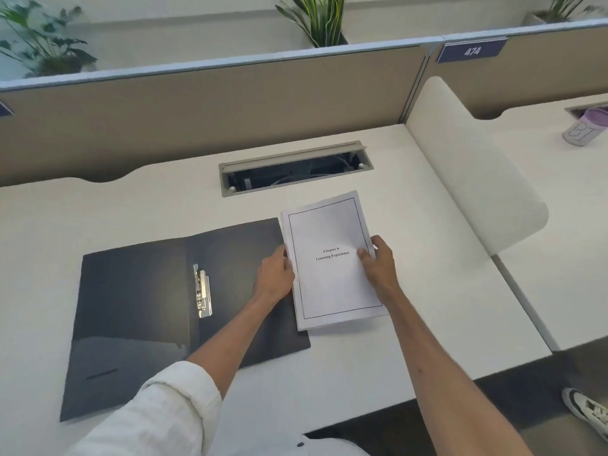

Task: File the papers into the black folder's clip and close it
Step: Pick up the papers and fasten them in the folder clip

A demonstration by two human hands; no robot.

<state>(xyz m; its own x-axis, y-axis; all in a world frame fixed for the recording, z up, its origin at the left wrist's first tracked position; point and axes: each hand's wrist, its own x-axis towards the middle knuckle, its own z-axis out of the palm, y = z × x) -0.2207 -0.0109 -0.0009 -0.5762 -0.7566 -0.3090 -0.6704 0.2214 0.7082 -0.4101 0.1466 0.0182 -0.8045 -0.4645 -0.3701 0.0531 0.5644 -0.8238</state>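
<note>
A person's left hand (275, 278) and right hand (378, 262) pinch a white printed paper stack (332, 258) by its edges beside the open black plastic folder (138, 311); squaring it before the metal clip (202, 291) should help.

The papers (332, 261) hide the black folder's (138, 311) right edge and both hands' fingertips.

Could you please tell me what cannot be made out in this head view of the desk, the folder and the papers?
- Sheets under the top page of the papers: covered by that page.
- Left hand fingertips: tucked behind the stack's edge; grip unclear.
- Metal clip in the black folder: too small to tell open or shut.
- Cable tray contents: dark.
- Cup: cut off by the right edge.
</note>
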